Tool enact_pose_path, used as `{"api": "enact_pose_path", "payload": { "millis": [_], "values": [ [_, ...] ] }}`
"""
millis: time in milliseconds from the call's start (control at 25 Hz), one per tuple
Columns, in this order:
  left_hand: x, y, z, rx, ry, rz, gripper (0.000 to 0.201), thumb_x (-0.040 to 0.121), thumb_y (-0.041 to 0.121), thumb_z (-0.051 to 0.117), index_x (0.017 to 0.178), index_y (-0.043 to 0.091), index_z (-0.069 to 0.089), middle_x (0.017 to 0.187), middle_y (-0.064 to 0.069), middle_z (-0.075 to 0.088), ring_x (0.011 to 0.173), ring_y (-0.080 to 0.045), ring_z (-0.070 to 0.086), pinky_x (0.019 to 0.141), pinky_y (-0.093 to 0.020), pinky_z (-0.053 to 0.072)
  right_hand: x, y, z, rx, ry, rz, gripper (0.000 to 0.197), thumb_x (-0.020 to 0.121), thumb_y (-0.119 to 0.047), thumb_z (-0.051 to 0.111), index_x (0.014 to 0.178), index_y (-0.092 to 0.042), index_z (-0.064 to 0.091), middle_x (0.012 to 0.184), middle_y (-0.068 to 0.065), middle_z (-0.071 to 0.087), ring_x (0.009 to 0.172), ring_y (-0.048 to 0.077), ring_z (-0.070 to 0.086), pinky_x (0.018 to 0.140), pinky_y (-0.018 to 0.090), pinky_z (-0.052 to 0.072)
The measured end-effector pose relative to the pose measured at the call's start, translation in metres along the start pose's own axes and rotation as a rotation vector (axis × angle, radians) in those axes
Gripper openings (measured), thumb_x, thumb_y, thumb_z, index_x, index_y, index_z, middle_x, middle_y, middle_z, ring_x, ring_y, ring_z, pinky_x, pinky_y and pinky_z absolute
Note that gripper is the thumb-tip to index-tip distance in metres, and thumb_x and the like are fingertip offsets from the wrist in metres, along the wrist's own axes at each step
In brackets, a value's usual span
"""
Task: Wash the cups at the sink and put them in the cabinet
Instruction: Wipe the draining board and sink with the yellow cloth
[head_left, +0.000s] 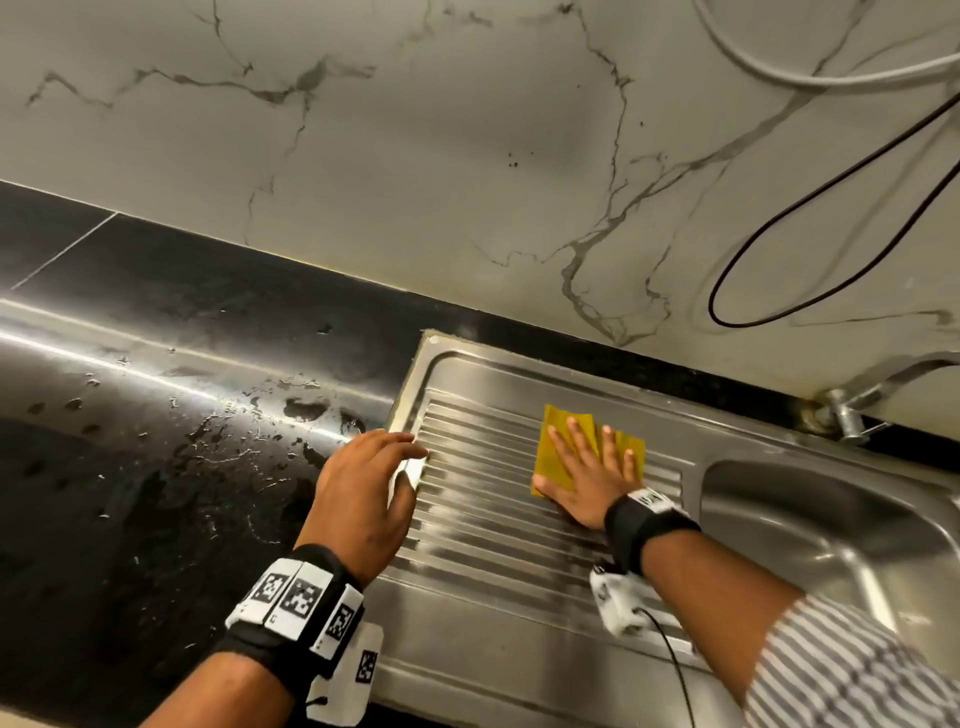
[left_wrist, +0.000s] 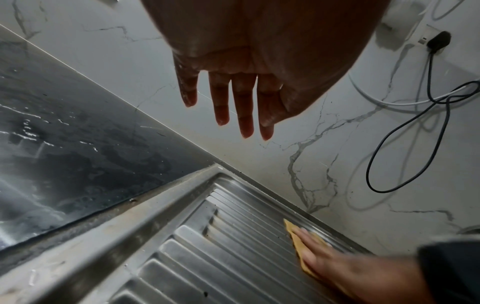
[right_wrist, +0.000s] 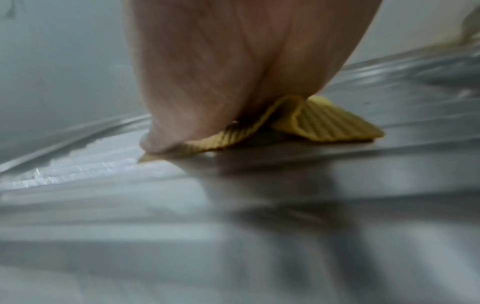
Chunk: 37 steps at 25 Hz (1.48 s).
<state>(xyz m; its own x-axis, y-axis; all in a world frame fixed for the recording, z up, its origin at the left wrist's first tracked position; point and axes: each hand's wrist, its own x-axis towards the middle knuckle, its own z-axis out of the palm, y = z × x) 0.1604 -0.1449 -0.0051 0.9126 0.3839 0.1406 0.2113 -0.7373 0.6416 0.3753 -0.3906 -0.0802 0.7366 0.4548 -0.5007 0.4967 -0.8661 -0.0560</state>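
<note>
No cup shows in any view. A folded yellow cloth (head_left: 558, 441) lies on the ribbed steel drainboard (head_left: 483, 525) of the sink. My right hand (head_left: 592, 478) presses flat on it with straight, spread fingers. The right wrist view shows the palm on the cloth (right_wrist: 327, 125), one corner folded up. The cloth (left_wrist: 298, 242) and right hand (left_wrist: 337, 265) also appear low in the left wrist view. My left hand (head_left: 374, 483) hovers over the drainboard's left edge, its fingers (left_wrist: 244, 107) straight and holding nothing.
The sink basin (head_left: 831, 535) lies to the right, with the tap (head_left: 852, 410) behind it. A wet black countertop (head_left: 156, 415) stretches to the left. A marble wall (head_left: 467, 156) rises behind, with a black cable (head_left: 779, 244) and a white hose (head_left: 769, 67).
</note>
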Motion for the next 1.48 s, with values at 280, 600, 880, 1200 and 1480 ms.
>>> {"api": "enact_pose_path", "payload": {
  "millis": [280, 600, 880, 1200, 1480],
  "values": [
    [-0.005, -0.014, 0.004, 0.012, -0.080, 0.003, 0.035, 0.089, 0.013, 0.061, 0.116, 0.033, 0.067, 0.128, 0.013, 0.061, 0.125, -0.011, 0.052, 0.108, -0.049, 0.045, 0.064, -0.065, -0.035, -0.099, -0.011, -0.299, 0.076, 0.089, -0.080, 0.026, 0.151, -0.055, -0.012, 0.162, -0.020, -0.025, 0.147, 0.039, -0.028, 0.116, 0.067, -0.009],
    [-0.007, -0.011, 0.023, -0.023, -0.145, 0.120, 0.036, 0.087, 0.013, 0.062, 0.114, 0.036, 0.068, 0.125, 0.017, 0.062, 0.125, -0.013, 0.054, 0.107, -0.050, 0.045, 0.049, 0.053, -0.021, 0.036, 0.062, -0.032, 0.059, 0.105, -0.052, 0.023, 0.156, -0.044, -0.005, 0.165, -0.015, -0.018, 0.154, 0.023, -0.013, 0.123, 0.054, -0.004],
    [-0.011, 0.018, 0.031, -0.107, -0.063, 0.251, 0.034, 0.082, 0.032, 0.048, 0.106, 0.036, 0.071, 0.117, 0.018, 0.066, 0.113, -0.009, 0.058, 0.094, -0.038, 0.047, 0.025, -0.015, -0.022, -0.104, 0.082, -0.200, 0.063, 0.104, -0.028, 0.037, 0.159, -0.034, 0.008, 0.168, -0.010, -0.003, 0.154, 0.027, -0.011, 0.124, 0.051, -0.002],
    [-0.004, 0.053, 0.063, -0.058, -0.115, 0.282, 0.034, 0.080, 0.037, 0.045, 0.105, 0.048, 0.065, 0.117, 0.015, 0.067, 0.113, 0.005, 0.053, 0.103, -0.008, 0.029, 0.016, 0.135, -0.047, -0.168, 0.112, -0.481, 0.073, 0.099, 0.003, 0.035, 0.158, -0.034, 0.017, 0.168, -0.010, 0.004, 0.155, 0.026, -0.006, 0.126, 0.045, 0.005],
    [-0.005, 0.169, 0.157, -0.052, -0.092, 0.285, 0.036, 0.080, 0.038, 0.044, 0.105, 0.038, 0.070, 0.121, 0.021, 0.064, 0.119, 0.022, 0.042, 0.097, -0.011, 0.035, -0.001, 0.313, -0.015, -0.140, 0.282, -0.394, 0.069, 0.099, 0.004, 0.032, 0.159, -0.025, 0.016, 0.168, -0.006, 0.008, 0.155, 0.031, -0.002, 0.125, 0.048, 0.011]
  ]
}}
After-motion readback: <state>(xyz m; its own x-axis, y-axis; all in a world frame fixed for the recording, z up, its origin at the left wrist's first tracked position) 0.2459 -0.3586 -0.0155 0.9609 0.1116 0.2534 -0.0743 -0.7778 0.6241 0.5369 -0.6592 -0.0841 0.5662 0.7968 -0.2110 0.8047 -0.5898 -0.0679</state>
